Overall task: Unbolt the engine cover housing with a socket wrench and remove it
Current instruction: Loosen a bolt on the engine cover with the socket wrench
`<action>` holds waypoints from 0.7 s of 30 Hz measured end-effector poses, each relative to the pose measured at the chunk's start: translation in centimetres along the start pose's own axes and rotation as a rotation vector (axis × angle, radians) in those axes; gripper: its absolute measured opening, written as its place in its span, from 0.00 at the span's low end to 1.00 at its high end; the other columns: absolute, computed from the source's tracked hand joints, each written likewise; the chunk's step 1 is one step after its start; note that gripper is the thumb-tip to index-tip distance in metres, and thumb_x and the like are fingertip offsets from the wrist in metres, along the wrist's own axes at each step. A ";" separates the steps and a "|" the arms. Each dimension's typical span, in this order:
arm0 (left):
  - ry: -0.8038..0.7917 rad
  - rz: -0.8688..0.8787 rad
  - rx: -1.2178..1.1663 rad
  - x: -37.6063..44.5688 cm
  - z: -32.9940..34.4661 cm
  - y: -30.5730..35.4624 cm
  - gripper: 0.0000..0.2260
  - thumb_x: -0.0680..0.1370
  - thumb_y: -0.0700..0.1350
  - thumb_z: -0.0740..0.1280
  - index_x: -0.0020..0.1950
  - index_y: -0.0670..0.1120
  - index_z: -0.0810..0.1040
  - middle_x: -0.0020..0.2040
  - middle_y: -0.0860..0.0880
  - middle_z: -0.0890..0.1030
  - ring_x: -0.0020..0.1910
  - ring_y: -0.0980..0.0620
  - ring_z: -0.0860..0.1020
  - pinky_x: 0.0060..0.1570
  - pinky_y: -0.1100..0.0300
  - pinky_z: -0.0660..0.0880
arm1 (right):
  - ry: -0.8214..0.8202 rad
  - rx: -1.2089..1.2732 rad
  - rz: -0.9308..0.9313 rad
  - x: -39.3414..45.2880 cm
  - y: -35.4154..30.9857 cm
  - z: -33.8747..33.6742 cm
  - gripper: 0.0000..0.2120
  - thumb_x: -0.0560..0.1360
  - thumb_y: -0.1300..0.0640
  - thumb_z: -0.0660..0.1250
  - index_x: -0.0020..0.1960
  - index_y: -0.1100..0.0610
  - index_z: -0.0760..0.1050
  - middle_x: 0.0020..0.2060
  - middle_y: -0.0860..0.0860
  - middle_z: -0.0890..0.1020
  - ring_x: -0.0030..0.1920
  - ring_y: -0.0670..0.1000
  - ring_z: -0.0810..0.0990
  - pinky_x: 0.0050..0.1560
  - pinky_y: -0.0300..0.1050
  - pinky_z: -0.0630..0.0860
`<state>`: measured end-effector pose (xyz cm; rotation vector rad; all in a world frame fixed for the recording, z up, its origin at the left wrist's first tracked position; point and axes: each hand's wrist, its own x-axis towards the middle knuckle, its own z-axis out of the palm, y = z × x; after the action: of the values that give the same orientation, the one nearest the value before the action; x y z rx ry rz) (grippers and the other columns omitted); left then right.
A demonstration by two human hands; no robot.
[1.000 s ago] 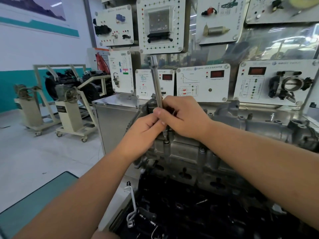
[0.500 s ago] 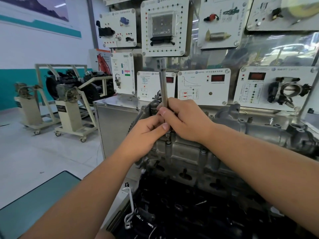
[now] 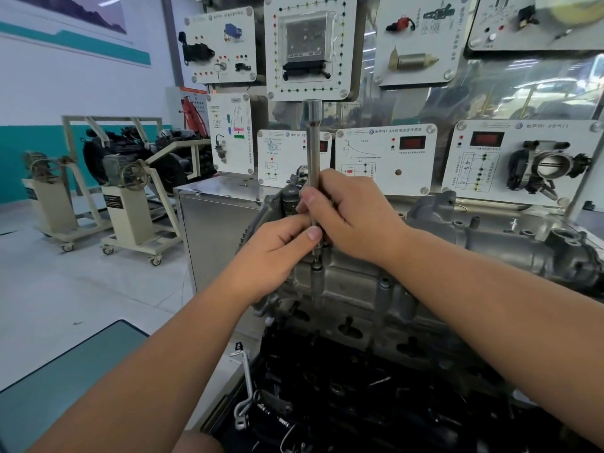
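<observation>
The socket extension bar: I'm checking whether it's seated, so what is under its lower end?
The socket extension bar descends between both hands to the engine cover housing. The left hand and right hand hide whether it sits on a bolt.

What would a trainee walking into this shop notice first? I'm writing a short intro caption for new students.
At centre, both hands grip an upright socket wrench extension: the right hand round its shaft, the left hand pinching it lower, just above the grey engine cover housing. Behind stands a wall of white sensor display panels; engines on wheeled stands sit far left.
</observation>
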<state>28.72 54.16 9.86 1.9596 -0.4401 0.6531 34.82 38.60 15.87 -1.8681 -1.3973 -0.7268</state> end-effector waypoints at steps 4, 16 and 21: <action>0.018 0.023 0.035 0.1 0.3 0.4 0.06 0.78 0.58 0.64 0.45 0.61 0.79 0.36 0.64 0.78 0.36 0.65 0.74 0.39 0.72 0.69 | -0.009 0.023 -0.021 0.0 0.0 -0.2 0.24 0.81 0.45 0.57 0.47 0.66 0.76 0.35 0.58 0.82 0.37 0.59 0.80 0.40 0.56 0.75; -0.050 0.005 -0.014 0.2 0.1 0.4 0.09 0.79 0.60 0.62 0.49 0.64 0.81 0.43 0.57 0.82 0.46 0.58 0.78 0.49 0.59 0.75 | -0.046 0.008 0.023 0.1 0.5 0.1 0.22 0.80 0.47 0.57 0.45 0.66 0.77 0.34 0.58 0.82 0.37 0.56 0.81 0.40 0.55 0.75; -0.001 0.070 -0.017 0.2 0.8 1.1 0.09 0.80 0.51 0.65 0.47 0.66 0.81 0.38 0.66 0.81 0.40 0.68 0.78 0.42 0.76 0.71 | -0.029 -0.014 -0.016 0.1 0.3 -0.3 0.27 0.77 0.38 0.59 0.46 0.63 0.77 0.32 0.55 0.79 0.34 0.52 0.78 0.36 0.49 0.73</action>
<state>28.44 52.95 10.42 1.9356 -0.5151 0.6903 35.16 38.38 16.08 -1.8873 -1.4302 -0.7218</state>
